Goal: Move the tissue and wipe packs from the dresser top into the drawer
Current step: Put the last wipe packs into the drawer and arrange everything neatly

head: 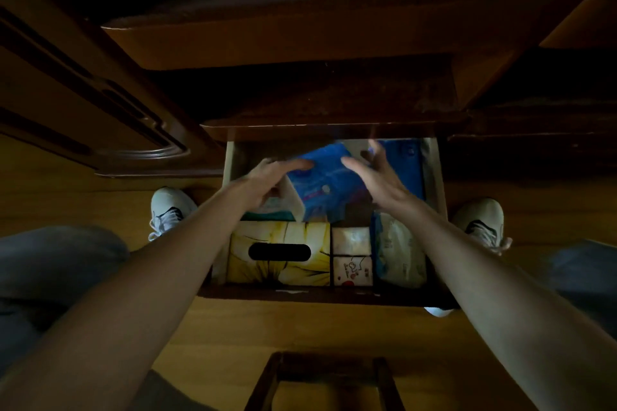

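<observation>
The drawer [320, 298] stands pulled open below me. A blue tissue pack [322, 182] hangs tilted and blurred over its middle. My left hand [272, 173] grips the pack's left end, fingers over the top. My right hand [375, 173] hovers at the pack's right side with fingers spread. Along the drawer's front lie a yellow tissue box [280, 255] with an oval slot, two small packs [353, 255] and a pale wipe pack [399, 250]. A second blue pack [405, 165] sits at the back right. A green-edged pack [268, 208] shows under my left hand.
The dark wooden dresser top [283, 43] juts out above the drawer. My white shoes [170, 207] [482, 220] flank the drawer on the wooden floor. A dark wooden stool frame [327, 377] stands close below me. A cabinet door [83, 93] is at the left.
</observation>
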A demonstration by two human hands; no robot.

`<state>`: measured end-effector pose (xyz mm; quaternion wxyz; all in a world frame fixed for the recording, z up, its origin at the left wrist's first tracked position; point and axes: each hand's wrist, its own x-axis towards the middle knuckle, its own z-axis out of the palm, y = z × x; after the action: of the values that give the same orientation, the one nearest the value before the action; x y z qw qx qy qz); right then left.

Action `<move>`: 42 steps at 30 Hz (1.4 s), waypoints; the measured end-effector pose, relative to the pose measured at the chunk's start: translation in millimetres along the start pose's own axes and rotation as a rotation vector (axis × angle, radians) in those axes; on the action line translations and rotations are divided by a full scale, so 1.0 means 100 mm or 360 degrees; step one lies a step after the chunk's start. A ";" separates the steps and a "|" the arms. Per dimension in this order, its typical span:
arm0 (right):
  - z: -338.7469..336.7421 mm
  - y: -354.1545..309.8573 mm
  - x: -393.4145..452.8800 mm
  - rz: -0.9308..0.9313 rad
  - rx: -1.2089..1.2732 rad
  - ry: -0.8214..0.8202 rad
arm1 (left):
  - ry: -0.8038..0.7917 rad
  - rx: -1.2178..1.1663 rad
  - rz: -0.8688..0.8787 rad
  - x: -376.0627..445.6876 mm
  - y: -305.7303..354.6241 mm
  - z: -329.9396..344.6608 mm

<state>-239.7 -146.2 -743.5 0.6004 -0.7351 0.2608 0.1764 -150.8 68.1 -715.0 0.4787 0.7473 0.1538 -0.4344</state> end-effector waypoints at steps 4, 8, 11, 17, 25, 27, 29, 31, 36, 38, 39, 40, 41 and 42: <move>0.18 -0.09 0.11 0.0216 0.0516 -0.0432 | 0.0139 -0.0151 0.0276 -0.04 -0.05 -0.18; 0.43 -0.11 0.30 0.0171 0.0523 0.0121 | 0.0875 -0.0038 0.0676 -0.10 -0.25 -0.52; 0.77 -0.11 0.48 0.0146 0.0534 0.0379 | 0.1021 0.0459 0.0715 -0.07 -0.57 -0.81; 1.13 -0.26 0.91 0.0123 0.0205 0.0456 | 0.0761 0.0853 0.0719 -0.06 -0.91 -0.88; 1.24 -0.28 1.14 0.0095 -0.0631 0.0226 | 0.0778 0.0940 0.0742 -0.03 -1.00 -0.78; 1.18 -0.32 1.11 0.0113 -0.0685 0.0172 | 0.0779 0.0931 0.0744 -0.01 -0.99 -0.73; 1.08 -0.36 1.02 0.0123 -0.0746 0.0106 | 0.0771 0.0963 0.0727 -0.02 -0.97 -0.69; 0.95 -0.38 0.87 0.0030 -0.1000 0.0163 | 0.0831 0.1076 0.0731 -0.06 -0.94 -0.64; 0.43 -0.06 0.33 -0.0158 -0.1802 0.0857 | 0.1075 0.1506 0.1175 -0.13 -0.72 -0.28; 0.18 0.18 0.14 0.0086 -0.1894 0.0880 | 0.0938 0.1683 0.1230 -0.11 -0.62 -0.12; 0.09 0.30 0.08 0.0166 -0.1908 0.0869 | 0.0859 0.1744 0.1194 -0.09 -0.60 -0.06; 0.03 0.39 0.04 0.0202 -0.1912 0.0854 | 0.0792 0.1787 0.1139 -0.07 -0.62 -0.02; 0.00 0.46 0.02 0.0209 -0.1908 0.0826 | 0.0747 0.1819 0.1088 -0.06 -0.66 -0.01; 0.00 0.49 0.02 0.0204 -0.1884 0.0788 | 0.0718 0.1843 0.1049 -0.05 -0.71 -0.01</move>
<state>-267.1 -153.7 -783.7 0.0036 -0.9440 0.2934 0.1511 -199.0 104.9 -752.4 0.0669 0.9615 -0.2411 -0.1132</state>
